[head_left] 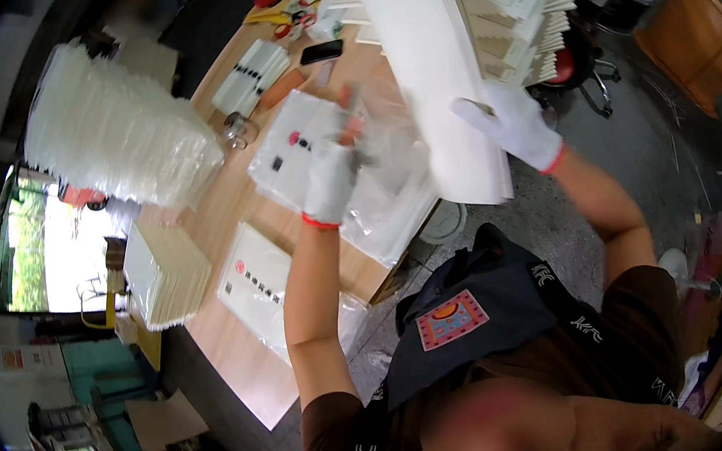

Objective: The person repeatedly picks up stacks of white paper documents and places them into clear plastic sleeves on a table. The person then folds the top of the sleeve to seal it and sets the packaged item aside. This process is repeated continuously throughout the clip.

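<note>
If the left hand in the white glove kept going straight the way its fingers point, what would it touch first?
Most likely the clear plastic bag the left hand already pinches; just beyond lies the flat white printed packet on the wooden table. Depth is hard to judge here.

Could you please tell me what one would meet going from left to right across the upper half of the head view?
Tall stack of clear plastic bags → left hand in a white glove, holding a clear bag → large white sheet held by the gloved right hand → brown cardboard box on the floor.
</note>
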Demonstrator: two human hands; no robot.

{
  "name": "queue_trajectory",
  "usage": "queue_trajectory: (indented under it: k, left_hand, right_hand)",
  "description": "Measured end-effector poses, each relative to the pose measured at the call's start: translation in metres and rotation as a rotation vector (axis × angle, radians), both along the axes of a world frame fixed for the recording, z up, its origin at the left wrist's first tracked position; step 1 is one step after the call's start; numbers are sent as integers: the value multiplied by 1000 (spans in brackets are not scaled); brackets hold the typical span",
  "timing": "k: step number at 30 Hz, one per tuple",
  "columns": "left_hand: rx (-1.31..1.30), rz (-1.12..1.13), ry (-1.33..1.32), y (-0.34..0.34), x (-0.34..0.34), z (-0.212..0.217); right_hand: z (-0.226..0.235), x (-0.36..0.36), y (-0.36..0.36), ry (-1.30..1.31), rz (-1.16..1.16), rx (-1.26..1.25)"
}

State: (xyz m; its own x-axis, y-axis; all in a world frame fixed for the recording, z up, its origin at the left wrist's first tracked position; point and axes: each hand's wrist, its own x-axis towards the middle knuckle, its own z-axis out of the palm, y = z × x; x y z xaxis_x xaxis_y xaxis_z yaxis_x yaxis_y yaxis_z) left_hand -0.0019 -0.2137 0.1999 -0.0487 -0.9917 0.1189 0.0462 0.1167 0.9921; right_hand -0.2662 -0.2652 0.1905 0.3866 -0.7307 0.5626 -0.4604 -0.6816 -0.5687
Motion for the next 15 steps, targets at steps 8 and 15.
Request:
queue_trajectory:
  k: [8, 15]
  left_hand:
    - [-11, -96, -227, 44, 43, 29]
    - [63, 458, -185, 129, -26, -72]
  right_hand:
    - [13, 19, 14, 960, 411, -133]
    - [-48, 49, -28, 682, 587, 235]
